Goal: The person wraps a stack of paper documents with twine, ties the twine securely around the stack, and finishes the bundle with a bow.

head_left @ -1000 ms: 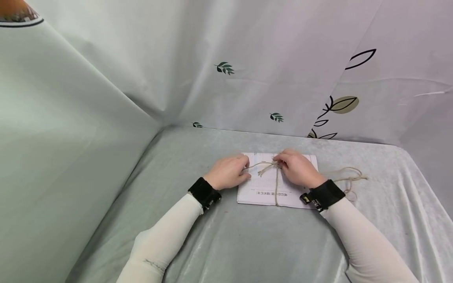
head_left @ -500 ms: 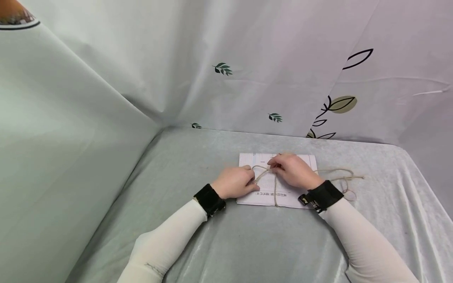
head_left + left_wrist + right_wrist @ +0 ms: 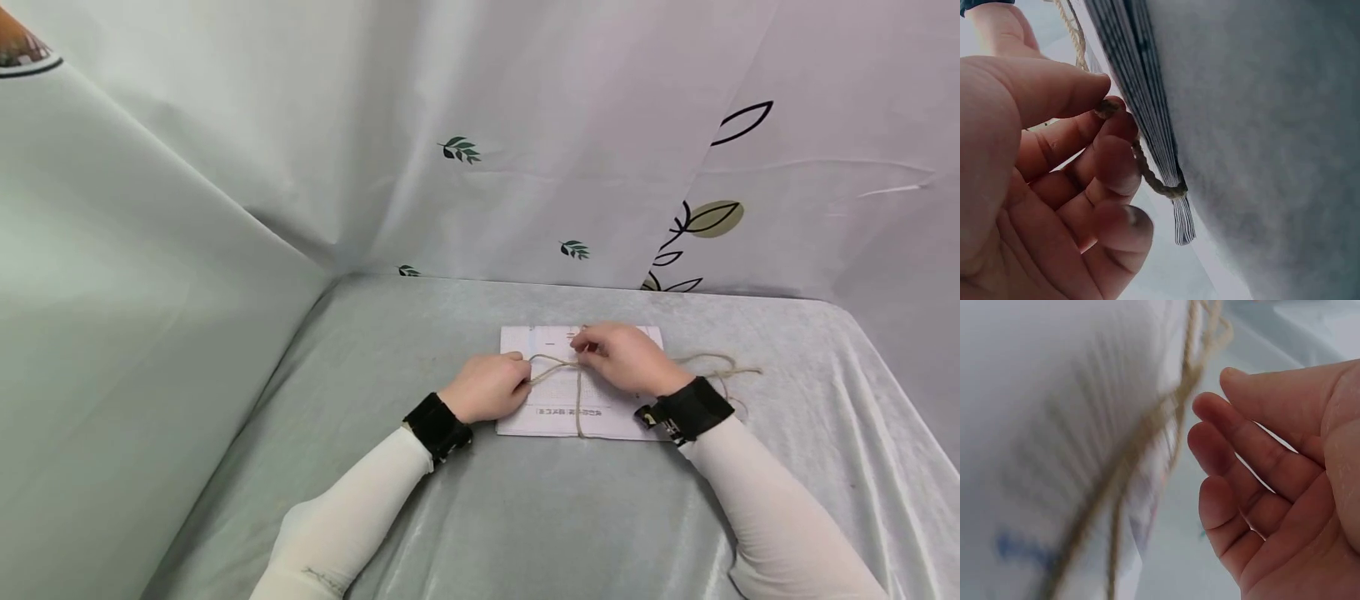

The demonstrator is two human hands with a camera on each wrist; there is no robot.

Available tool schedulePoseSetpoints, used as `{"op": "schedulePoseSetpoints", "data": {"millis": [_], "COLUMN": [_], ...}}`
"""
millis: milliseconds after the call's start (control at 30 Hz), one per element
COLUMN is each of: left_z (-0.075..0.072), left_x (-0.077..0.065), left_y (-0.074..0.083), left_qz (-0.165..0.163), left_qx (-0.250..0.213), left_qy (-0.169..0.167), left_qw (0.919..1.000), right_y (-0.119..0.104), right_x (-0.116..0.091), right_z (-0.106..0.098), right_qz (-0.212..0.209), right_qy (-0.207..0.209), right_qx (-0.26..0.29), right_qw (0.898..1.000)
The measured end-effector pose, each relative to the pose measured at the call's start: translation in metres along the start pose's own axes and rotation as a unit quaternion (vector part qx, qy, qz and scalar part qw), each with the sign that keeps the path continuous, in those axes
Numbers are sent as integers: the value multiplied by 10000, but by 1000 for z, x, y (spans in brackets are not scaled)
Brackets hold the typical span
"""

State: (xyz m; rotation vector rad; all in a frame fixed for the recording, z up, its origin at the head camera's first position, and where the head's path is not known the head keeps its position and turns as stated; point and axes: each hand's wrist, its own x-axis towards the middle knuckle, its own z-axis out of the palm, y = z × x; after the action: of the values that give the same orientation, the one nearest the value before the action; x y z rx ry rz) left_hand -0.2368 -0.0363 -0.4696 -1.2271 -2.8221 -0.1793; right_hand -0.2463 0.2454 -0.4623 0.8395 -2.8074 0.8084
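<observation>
A stack of printed sheets [image 3: 555,422] lies flat on the covered table, bound with brown twine [image 3: 578,408] that crosses its middle. My left hand [image 3: 487,387] is at the stack's left edge. Its thumb and index finger pinch twine [image 3: 1107,109], and two strands run from it toward the crossing. Over the upper right of the stack, beside the crossing, is my right hand [image 3: 626,358]. In the right wrist view its fingers bend loosely, with a small gap between thumb and index finger. The twine crossing [image 3: 1188,381] is just beyond those fingertips, seemingly not held.
More loose twine [image 3: 731,367] loops on the table to the right of the stack. A grey cloth [image 3: 465,517] covers the table. A pale hanging sheet [image 3: 525,200] with leaf prints stands behind it, and another [image 3: 150,317] on the left.
One strand ran to my left hand earlier, with a short end loose on the sheets. My left hand reached down and right, then drew back left; two strands run to it now.
</observation>
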Motion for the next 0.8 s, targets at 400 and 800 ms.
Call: {"op": "schedulePoseSetpoints", "data": {"millis": [400, 800], "left_z": [-11, -35], "left_x": [-4, -10], "left_y": [-11, -30], "left_qz": [26, -287], "left_qx": [-354, -1356], "left_qy": [474, -22], "left_qw": [9982, 9903], "right_y": [47, 92], "right_x": [-21, -49], "right_z": [-67, -94], "right_qz": [1097, 2328], "right_qy": [362, -1043], "right_qx": [-818, -675], "right_qw": [9899, 9645]}}
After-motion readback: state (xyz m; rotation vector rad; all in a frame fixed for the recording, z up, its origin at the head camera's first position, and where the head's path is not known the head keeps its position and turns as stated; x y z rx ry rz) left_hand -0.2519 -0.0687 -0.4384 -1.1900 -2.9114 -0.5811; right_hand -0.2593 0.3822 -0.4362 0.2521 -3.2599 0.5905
